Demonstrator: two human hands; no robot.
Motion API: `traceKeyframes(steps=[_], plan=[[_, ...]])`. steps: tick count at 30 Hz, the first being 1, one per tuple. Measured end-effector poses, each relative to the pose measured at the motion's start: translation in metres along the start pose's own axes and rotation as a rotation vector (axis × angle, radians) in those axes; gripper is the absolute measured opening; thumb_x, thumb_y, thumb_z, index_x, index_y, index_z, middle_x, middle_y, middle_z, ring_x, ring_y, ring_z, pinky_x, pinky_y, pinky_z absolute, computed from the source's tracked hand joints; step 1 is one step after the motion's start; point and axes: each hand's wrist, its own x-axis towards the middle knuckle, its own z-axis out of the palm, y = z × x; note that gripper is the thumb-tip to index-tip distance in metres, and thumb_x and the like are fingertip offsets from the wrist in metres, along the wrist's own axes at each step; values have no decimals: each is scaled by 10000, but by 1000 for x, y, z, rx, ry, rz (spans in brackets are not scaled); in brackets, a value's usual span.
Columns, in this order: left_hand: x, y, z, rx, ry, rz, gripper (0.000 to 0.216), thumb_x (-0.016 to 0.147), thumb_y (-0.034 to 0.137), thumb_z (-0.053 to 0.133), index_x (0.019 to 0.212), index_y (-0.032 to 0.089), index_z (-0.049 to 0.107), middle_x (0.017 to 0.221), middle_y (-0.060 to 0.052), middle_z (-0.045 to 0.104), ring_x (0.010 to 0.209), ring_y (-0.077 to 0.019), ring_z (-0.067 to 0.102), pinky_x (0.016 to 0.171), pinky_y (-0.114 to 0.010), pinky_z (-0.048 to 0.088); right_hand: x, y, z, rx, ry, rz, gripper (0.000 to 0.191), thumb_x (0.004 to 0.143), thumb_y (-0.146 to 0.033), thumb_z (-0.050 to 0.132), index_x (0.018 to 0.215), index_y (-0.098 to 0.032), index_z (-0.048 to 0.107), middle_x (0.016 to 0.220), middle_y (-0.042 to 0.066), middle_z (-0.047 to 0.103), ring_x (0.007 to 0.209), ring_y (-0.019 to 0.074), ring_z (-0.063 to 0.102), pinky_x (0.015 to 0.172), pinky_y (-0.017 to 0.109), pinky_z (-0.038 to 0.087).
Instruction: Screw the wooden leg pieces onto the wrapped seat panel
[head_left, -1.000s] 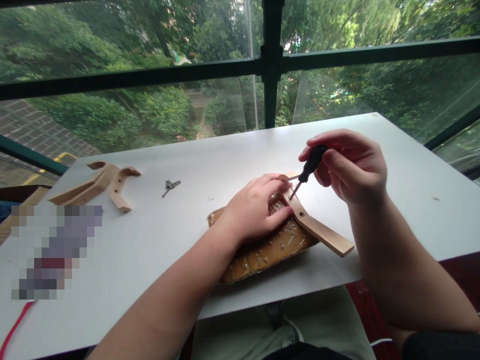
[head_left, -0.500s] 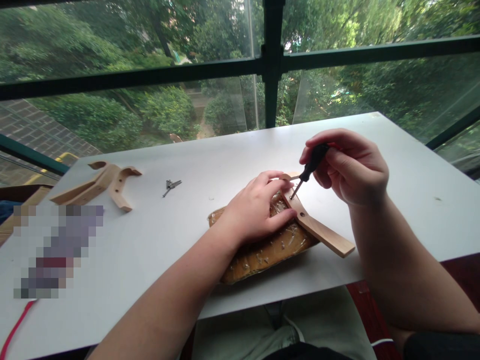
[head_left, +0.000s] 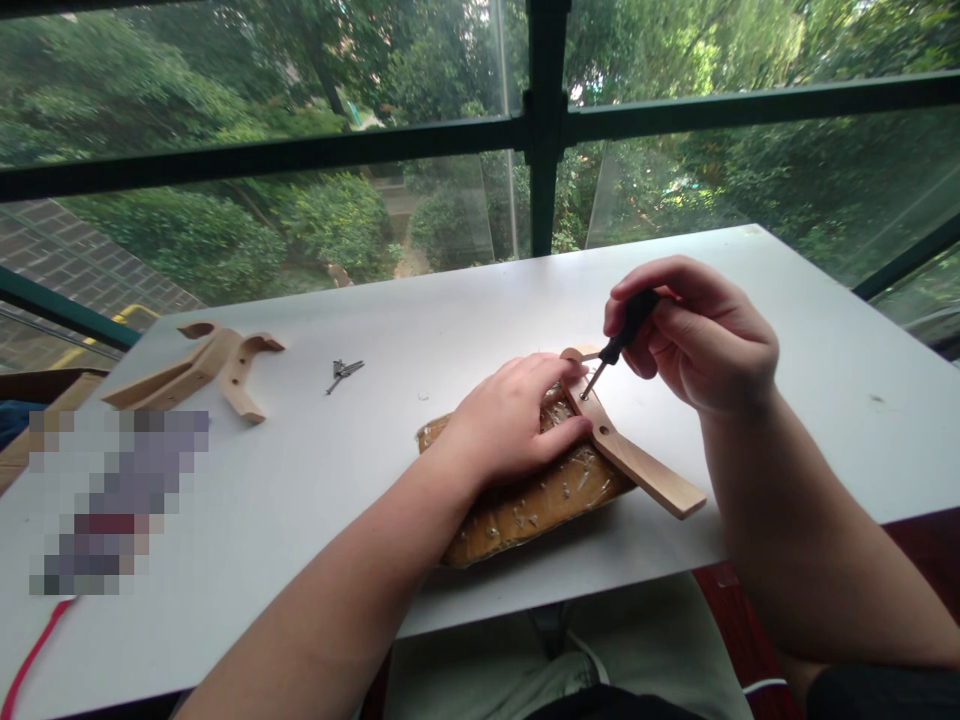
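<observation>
A curved wooden leg (head_left: 637,463) lies across a brown plastic-wrapped board (head_left: 525,500) near the front edge of the white table (head_left: 420,300). My left hand (head_left: 510,420) presses down on the leg and the board, fingers curled around the leg's upper end. My right hand (head_left: 697,335) is closed on a small black-handled screwdriver (head_left: 619,335). The screwdriver's tip rests on the wooden leg, just right of my left fingers.
Two more wooden legs (head_left: 199,370) lie joined at the table's far left. A few loose screws (head_left: 342,372) lie beside them. A blurred patch (head_left: 112,500) covers something at the left. A red cord (head_left: 30,655) runs off the front left corner. A window (head_left: 450,100) stands behind.
My right hand has shifted its grip slightly on the screwdriver handle, as if twisting it. My left fingers have settled lower on the leg. Everything else has stayed put.
</observation>
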Motion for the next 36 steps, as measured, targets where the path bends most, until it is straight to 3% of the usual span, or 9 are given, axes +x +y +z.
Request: traceKeyframes(steps=[9, 18, 29, 36], plan=[[0, 1, -1, -5, -2, -4, 431, 869, 392, 627, 1268, 245, 562, 1291, -58, 626, 1181, -265, 586, 1047, -424, 463, 0, -1, 2, -7, 6, 20, 153, 870, -292, 577, 966, -256, 691, 744, 24, 621, 507, 127, 443, 408, 289, 283], [0, 1, -1, -9, 0, -5, 369, 870, 380, 624, 1207, 237, 576, 1273, -49, 631, 1159, -260, 588, 1028, -415, 469, -1, 0, -1, 17, -52, -32, 232, 902, -358, 638, 1067, -211, 713, 888, 68, 725, 452, 87, 468, 384, 271, 332], [0, 2, -2, -7, -5, -4, 335, 873, 379, 618, 1179, 247, 598, 1253, -46, 630, 1151, -256, 585, 1034, -413, 466, 0, 5, -5, 21, -20, -50, 233, 796, -308, 766, 996, -205, 704, 903, 79, 688, 647, 142, 606, 351, 233, 351], [0, 1, -2, -8, -10, -3, 322, 878, 388, 612, 1174, 260, 617, 1252, -44, 628, 1163, -259, 577, 1044, -417, 462, 2, 3, -3, 0, -9, -55, 218, 766, -309, 793, 928, -220, 677, 796, 40, 668, 507, 102, 496, 350, 252, 324]])
